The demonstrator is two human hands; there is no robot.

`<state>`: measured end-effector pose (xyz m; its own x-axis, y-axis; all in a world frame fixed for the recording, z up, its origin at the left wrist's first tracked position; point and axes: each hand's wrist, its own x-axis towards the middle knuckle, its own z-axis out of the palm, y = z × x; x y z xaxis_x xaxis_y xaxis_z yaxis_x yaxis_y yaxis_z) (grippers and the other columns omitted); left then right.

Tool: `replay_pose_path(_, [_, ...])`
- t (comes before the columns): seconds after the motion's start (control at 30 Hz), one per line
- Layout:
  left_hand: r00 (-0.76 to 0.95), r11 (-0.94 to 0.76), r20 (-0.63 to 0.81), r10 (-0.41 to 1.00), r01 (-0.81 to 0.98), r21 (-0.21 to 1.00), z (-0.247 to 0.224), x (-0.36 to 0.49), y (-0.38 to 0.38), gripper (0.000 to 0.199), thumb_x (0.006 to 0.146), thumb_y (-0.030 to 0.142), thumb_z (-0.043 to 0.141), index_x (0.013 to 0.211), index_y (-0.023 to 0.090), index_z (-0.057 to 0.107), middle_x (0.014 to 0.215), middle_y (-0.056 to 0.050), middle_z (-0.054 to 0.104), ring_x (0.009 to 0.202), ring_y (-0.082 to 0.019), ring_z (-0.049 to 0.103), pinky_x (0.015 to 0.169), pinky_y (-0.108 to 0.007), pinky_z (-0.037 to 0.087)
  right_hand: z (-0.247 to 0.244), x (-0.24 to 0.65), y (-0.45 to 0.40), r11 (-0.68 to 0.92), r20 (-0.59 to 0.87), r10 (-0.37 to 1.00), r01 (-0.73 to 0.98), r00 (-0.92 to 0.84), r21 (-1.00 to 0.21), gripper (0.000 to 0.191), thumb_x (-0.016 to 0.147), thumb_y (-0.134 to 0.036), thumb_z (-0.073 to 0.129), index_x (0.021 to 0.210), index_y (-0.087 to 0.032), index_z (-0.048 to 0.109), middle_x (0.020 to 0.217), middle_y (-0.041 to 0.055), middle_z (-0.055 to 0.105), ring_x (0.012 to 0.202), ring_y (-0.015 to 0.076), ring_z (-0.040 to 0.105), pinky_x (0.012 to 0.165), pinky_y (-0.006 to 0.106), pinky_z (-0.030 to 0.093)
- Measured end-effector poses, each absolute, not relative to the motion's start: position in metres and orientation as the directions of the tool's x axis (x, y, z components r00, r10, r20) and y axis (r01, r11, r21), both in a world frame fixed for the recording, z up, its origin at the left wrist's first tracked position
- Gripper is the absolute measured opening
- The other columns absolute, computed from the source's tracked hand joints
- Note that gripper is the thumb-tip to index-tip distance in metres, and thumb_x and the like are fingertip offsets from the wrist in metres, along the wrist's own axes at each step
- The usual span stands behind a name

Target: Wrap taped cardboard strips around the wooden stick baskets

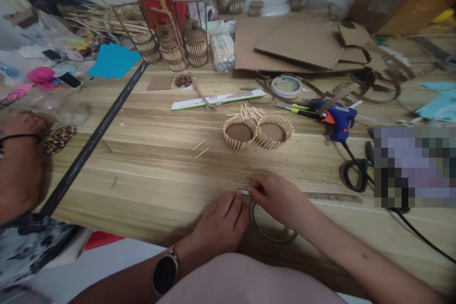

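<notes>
My left hand [224,216], below a wrist with a watch [166,273], rests low over the table, its fingers together and their tips at one end of a short white strip [244,192]. My right hand [276,197] is closed in a pinch at the strip's other end. Under my right wrist lies a roll of tape [254,223], partly covered. A brown corrugated cardboard strip [335,197] runs out to the right from behind the right hand. Farther up stand two round cardboard bases ringed with short sticks, a left one [239,134] and a right one [273,133].
A blue glue gun [337,118] lies on the right, its black cord [409,218] trailing to the table edge. Cutters [299,110], another tape roll [286,86], cardboard sheets [285,45] and stick baskets [195,45] lie behind. At left is another person's arm [21,166].
</notes>
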<state>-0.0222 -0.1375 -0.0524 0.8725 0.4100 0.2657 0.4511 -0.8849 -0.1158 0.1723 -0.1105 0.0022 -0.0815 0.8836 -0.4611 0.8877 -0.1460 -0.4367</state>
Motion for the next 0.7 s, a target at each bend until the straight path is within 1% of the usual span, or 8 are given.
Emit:
replay_pose_path(0.1, [0.869,-0.887,0.296,0.395,0.445,-0.121,-0.046,-0.017,-0.133,0.032,0.097,0.012,0.04,0.121,0.002,0.058,0.112,-0.02,0.07,0.101,-0.026,0.066,0.082,-0.034,0.053,0.005,0.179,-0.107,-0.117,-0.468,0.872,0.866,-0.144,-0.485,0.024,0.087,-0.018,0.049,0.068,-0.019,0.063,0.07,0.0035,0.067,0.067,0.0155,0.056,0.06,0.026,0.033])
replay_pose_path(0.2, [0.88,-0.895,0.282,0.382,0.428,-0.122,-0.04,-0.01,-0.128,0.029,0.097,0.011,0.036,0.109,0.005,0.062,0.104,-0.019,0.071,0.09,-0.024,0.066,0.076,-0.034,0.054,0.008,0.187,-0.104,-0.094,-0.479,0.852,0.837,-0.213,-0.539,0.029,0.088,-0.02,0.048,0.061,-0.019,0.06,0.062,0.0003,0.062,0.062,0.0138,0.053,0.058,0.025,0.033])
replay_pose_path(0.33, [0.852,-0.886,0.357,0.383,0.448,-0.121,-0.039,-0.003,-0.127,0.029,0.097,0.01,0.035,0.094,0.008,0.063,0.092,-0.016,0.072,0.082,-0.022,0.066,0.071,-0.032,0.054,0.011,0.195,-0.103,-0.087,-0.484,0.83,0.794,-0.276,-0.602,0.032,0.088,-0.024,0.046,0.059,-0.019,0.058,0.06,-0.001,0.058,0.06,0.0132,0.051,0.057,0.025,0.034])
replay_pose_path(0.47, [0.833,-0.874,0.38,0.403,0.473,-0.111,-0.04,-0.002,-0.128,0.027,0.096,0.008,0.036,0.093,0.009,0.063,0.092,-0.016,0.072,0.083,-0.022,0.066,0.071,-0.032,0.055,0.014,0.208,-0.105,-0.136,-0.482,0.847,0.786,-0.224,-0.603,0.031,0.086,-0.026,0.046,0.057,-0.019,0.055,0.057,-0.0005,0.053,0.058,0.0137,0.046,0.055,0.027,0.031])
replay_pose_path(0.57, [0.819,-0.871,0.409,0.403,0.481,-0.103,-0.038,-0.001,-0.128,0.026,0.094,0.007,0.037,0.093,0.008,0.063,0.09,-0.016,0.072,0.08,-0.022,0.066,0.069,-0.032,0.056,0.016,0.222,-0.109,-0.17,-0.509,0.835,0.781,-0.21,-0.601,0.032,0.085,-0.032,0.045,0.056,-0.02,0.051,0.055,-0.0014,0.047,0.056,0.0133,0.042,0.053,0.027,0.029])
replay_pose_path(0.7, [0.81,-0.86,0.43,0.399,0.494,-0.131,-0.036,0.001,-0.127,0.026,0.094,0.006,0.038,0.101,0.005,0.063,0.088,-0.015,0.072,0.079,-0.022,0.067,0.066,-0.031,0.058,0.015,0.238,-0.114,-0.179,-0.545,0.816,0.813,-0.192,-0.554,0.029,0.084,-0.037,0.048,0.06,-0.021,0.055,0.059,-0.0013,0.051,0.058,0.014,0.045,0.055,0.027,0.031])
